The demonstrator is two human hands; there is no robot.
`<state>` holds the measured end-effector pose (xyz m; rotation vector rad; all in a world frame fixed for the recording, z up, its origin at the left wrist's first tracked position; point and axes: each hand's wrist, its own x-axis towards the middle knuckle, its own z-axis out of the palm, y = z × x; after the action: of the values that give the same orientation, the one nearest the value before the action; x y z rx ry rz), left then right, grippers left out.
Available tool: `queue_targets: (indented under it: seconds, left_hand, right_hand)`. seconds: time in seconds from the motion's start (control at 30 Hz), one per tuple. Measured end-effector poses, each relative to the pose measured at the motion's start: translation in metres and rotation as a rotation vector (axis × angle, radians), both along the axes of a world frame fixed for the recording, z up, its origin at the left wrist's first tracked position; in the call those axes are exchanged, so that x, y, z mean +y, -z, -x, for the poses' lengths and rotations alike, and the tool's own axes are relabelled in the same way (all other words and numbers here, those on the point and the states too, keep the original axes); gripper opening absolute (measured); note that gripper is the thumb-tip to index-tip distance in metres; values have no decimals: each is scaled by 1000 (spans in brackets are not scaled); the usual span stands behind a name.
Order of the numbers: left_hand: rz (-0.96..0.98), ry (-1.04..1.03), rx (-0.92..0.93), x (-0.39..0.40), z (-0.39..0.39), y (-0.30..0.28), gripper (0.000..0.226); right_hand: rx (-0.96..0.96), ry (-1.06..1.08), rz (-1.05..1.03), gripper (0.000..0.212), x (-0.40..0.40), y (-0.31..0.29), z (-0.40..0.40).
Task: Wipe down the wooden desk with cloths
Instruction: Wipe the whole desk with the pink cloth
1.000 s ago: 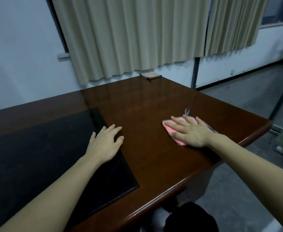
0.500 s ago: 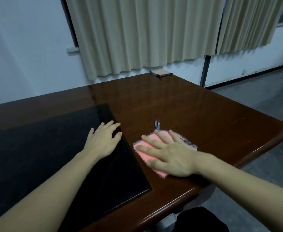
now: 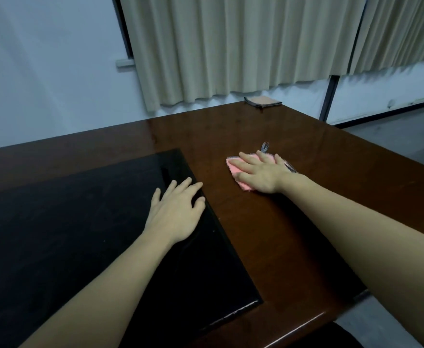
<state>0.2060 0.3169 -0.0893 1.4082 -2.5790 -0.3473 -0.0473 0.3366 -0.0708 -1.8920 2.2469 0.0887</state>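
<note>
A pink cloth (image 3: 236, 168) with a striped hanging loop lies flat on the dark wooden desk (image 3: 306, 159). My right hand (image 3: 261, 173) presses down on it with straight, spread fingers, covering most of it. My left hand (image 3: 177, 213) rests flat on the black inlay panel (image 3: 67, 222) near its right edge, fingers straight, holding nothing. A second cloth (image 3: 262, 100), tan with a dark border, lies folded at the desk's far corner.
Beige curtains (image 3: 231, 46) hang behind the desk against a white wall. The desk's right edge drops to a grey floor (image 3: 407, 131). A dark post (image 3: 329, 99) stands just past the far right corner.
My right hand first slid the pink cloth left and toward me, then pushed it away, farther up the desk beside the black panel. My left hand stayed on the panel.
</note>
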Motion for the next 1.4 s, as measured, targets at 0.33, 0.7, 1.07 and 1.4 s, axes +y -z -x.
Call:
queue_targets:
  seconds: [0.33, 0.7, 1.07, 1.4]
  left_hand:
    - [4, 5, -5, 4, 1, -1, 51]
    - [10, -7, -12, 1, 1, 1, 51]
    - [18, -57, 12, 9, -2, -7, 52]
    - [26, -8, 6, 24, -27, -26, 51]
  right_hand:
    - [55, -321, -4, 59, 131, -5, -65]
    - [50, -273, 8, 58, 135, 1, -51]
    - [14, -138, -5, 57, 124, -3, -42]
    - [17, -388, -7, 58, 221, -1, -90]
